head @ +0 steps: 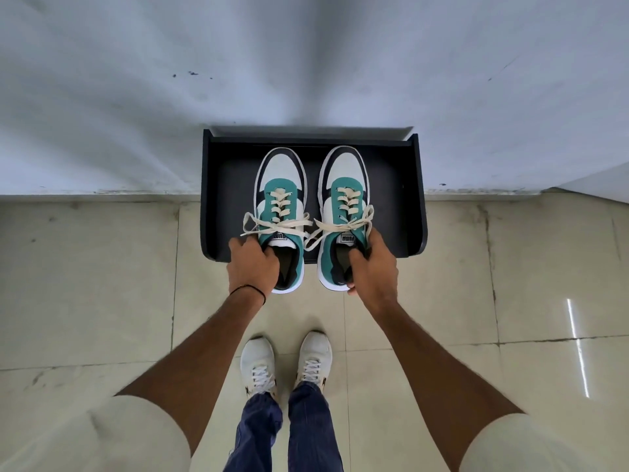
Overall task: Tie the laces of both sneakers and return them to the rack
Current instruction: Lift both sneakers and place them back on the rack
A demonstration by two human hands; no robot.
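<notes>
Two white shoes (287, 364) of ours stand on bare tile (102, 284). Our left hand (253, 265) clasps the left sneaker (280, 212) at its collar; our right hand (372, 265) clasps the right sneaker (343, 212). Both have tied laces, heels seemingly overhanging the black rack (413, 199)'s near edge, toes near the wall (136, 97).

The left hand (253, 267) covers the outer heel side of the left sneaker (280, 212), with its fingers out of sight inside the collar; the right hand (372, 264) likewise hides the outer heel of the right sneaker (343, 212). The sneakers conceal much of the rack (413, 199) shelf, so whether their soles touch it cannot be told. Both upper arms and the jeans (282, 434) run off the bottom edge.
</notes>
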